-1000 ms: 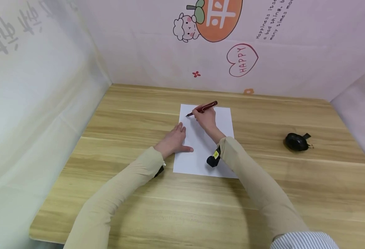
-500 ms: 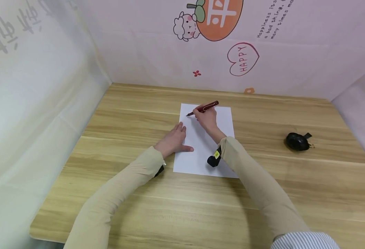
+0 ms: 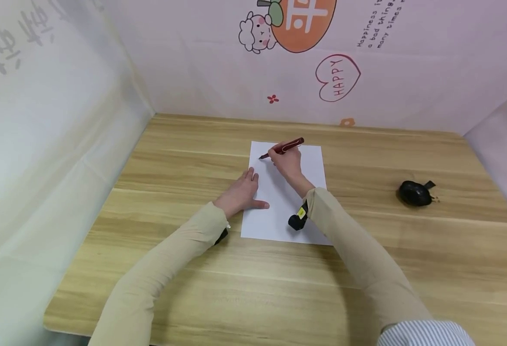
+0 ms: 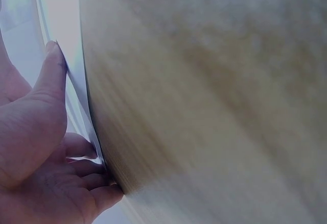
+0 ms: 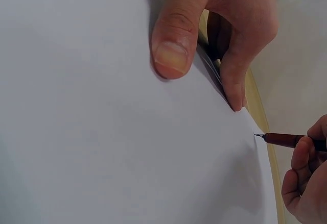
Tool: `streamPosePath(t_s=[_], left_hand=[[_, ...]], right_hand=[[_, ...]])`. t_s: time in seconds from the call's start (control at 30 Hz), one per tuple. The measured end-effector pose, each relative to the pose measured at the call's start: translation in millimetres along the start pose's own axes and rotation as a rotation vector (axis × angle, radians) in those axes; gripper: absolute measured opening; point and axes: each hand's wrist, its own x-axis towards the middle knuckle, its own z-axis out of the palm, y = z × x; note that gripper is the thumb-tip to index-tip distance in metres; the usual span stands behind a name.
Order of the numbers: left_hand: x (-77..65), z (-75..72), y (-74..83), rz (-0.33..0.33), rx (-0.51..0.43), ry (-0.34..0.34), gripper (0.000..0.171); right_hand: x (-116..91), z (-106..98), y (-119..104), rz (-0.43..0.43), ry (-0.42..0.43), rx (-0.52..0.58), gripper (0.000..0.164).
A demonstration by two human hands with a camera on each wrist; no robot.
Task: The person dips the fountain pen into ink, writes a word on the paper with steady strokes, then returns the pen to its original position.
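While the left hand [image 3: 240, 193] is resting, fingers extended, on the left edge of a white sheet [image 3: 275, 222], the right hand [image 3: 289, 162], its grip narrow, is pinching a dark red pen [image 3: 293, 143] near the sheet's upper-left corner. Writing seems to be starting; the next stroke is probably calling for steady pressure.
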Motion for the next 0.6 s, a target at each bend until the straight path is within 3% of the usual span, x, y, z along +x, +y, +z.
streamPosePath(t_s=[0.6], left_hand=[[-4.4,-2.3,1.3,0.007,-0.022,-0.001,0.098]], right_hand=[[-2.8,-9.3,-1.3,0.036,0.002,0.012,0.019]])
